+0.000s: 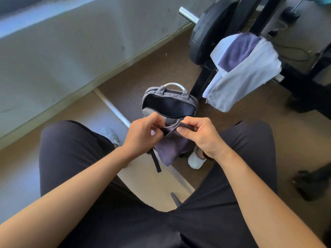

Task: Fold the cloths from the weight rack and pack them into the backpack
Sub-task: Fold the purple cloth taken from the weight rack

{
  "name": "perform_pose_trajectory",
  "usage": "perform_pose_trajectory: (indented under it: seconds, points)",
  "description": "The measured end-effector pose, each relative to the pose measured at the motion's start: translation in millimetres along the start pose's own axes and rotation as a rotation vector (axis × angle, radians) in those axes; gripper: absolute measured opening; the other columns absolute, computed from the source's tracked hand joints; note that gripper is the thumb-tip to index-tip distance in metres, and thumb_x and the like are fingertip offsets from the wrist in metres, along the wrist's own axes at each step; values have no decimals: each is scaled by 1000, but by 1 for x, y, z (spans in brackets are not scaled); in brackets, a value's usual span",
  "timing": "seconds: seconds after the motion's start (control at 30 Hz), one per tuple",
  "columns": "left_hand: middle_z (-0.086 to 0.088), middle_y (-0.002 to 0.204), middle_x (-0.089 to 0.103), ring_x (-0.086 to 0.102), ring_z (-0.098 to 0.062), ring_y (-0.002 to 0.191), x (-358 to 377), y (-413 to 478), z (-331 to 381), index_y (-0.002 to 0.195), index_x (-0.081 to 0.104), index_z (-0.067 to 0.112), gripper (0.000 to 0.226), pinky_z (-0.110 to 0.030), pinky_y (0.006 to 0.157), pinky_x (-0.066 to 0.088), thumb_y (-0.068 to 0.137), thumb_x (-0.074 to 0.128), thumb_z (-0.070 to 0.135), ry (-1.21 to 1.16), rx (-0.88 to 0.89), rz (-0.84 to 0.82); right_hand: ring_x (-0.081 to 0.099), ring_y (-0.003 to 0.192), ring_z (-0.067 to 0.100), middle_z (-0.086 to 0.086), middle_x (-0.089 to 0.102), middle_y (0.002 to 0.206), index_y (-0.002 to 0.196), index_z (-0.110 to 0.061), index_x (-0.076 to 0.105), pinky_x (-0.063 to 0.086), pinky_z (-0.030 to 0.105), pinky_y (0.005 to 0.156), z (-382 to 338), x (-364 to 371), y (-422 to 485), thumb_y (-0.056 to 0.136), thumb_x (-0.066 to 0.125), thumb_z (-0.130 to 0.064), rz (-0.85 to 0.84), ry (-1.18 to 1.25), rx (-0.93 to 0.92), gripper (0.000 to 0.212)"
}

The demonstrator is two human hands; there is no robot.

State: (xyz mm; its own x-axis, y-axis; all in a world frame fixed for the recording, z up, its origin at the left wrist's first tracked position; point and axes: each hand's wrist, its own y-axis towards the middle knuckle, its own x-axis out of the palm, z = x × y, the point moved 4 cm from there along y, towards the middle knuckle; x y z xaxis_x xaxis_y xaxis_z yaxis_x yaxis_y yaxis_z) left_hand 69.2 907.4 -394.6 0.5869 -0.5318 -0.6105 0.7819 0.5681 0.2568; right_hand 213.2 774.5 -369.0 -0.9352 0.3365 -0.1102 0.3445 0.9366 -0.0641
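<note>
A small purple cloth [172, 147] hangs between my knees, pinched at its top edge by my left hand [143, 133] and my right hand [200, 135]. Just beyond my hands a grey backpack [154, 93] stands on the floor with its main pocket unzipped and its dark inside showing. On the black weight rack [202, 81] to the right, a white cloth [247, 77] is draped over a bar with another purple cloth [238, 51] lying on top of it.
Black weight plates [206, 34] on a steel bar [188, 14] stand behind the rack. A grey wall [62, 56] runs along the left. My feet in white shoes [196, 161] rest beside the backpack. A dark object [311, 183] lies on the floor at the right.
</note>
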Motion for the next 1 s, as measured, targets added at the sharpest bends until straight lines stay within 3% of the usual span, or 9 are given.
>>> perform_pose_trajectory:
  seconds: [0.17, 0.27, 0.33, 0.4, 0.47, 0.6, 0.7, 0.8, 1.0]
  points:
    - [7, 84, 67, 64, -13, 73, -6, 25, -12, 86, 37, 39, 43, -44, 69, 55, 76, 56, 1, -44, 26, -250, 66, 80, 16, 3, 72, 83, 88, -17, 78, 53, 28, 80, -20, -21, 16, 90, 70, -14, 71, 185, 15, 9]
    - [7, 91, 68, 63, -11, 80, -2, 26, -22, 87, 58, 25, 35, -42, 73, 56, 78, 59, -8, -72, 114, -246, 69, 76, 12, -1, 75, 81, 84, -20, 80, 56, 23, 78, -22, -27, 22, 86, 66, -16, 107, 326, 62, 15]
    - [7, 104, 72, 65, -5, 88, 4, 20, -31, 103, 76, 17, 43, -31, 78, 56, 76, 61, -13, -71, 127, -223, 68, 77, 12, -1, 74, 80, 83, -20, 79, 55, 24, 78, -19, -26, 22, 86, 66, -16, 105, 337, 79, 14]
    - [11, 110, 70, 59, 10, 94, 14, 13, -33, 114, 78, 15, 54, -17, 80, 50, 73, 57, -14, -47, 147, -226, 67, 79, 14, 1, 73, 81, 84, -20, 79, 54, 26, 80, -14, -20, 20, 87, 66, -17, 79, 301, 86, 14]
    - [10, 102, 67, 56, 8, 88, 23, 10, -30, 109, 79, 13, 53, -16, 75, 47, 70, 50, -8, -16, 177, -271, 67, 82, 16, 1, 73, 83, 86, -21, 79, 54, 29, 82, -9, -13, 17, 89, 65, -17, 35, 281, 96, 15]
    - [-4, 76, 55, 53, -26, 69, 31, 5, -34, 68, 67, 12, 23, -39, 56, 48, 69, 44, 15, 207, 263, -403, 68, 80, 14, -1, 74, 80, 83, -21, 78, 55, 26, 79, -9, -18, 15, 88, 65, -17, 56, 341, 102, 15]
    - [0, 80, 58, 59, -28, 79, 35, -2, -52, 78, 68, 23, 20, -38, 64, 45, 70, 50, 22, 361, 185, -531, 70, 82, 15, 1, 75, 84, 84, -20, 79, 56, 26, 81, -10, -29, 14, 82, 72, -25, 118, 404, 85, 9]
    - [5, 89, 63, 61, -24, 86, 34, -4, -61, 96, 77, 33, 36, -36, 72, 48, 73, 51, 40, 405, 113, -590, 71, 80, 12, -2, 76, 81, 80, -20, 79, 56, 24, 79, -10, -39, 12, 78, 74, -26, 185, 465, 68, 8]
    - [13, 88, 65, 62, -14, 87, 38, -12, -67, 95, 77, 38, 32, -34, 77, 54, 70, 67, 54, 320, 24, -675, 70, 80, 11, -3, 75, 80, 85, -20, 80, 54, 24, 80, -6, -47, 10, 78, 73, -29, 269, 473, 48, 14]
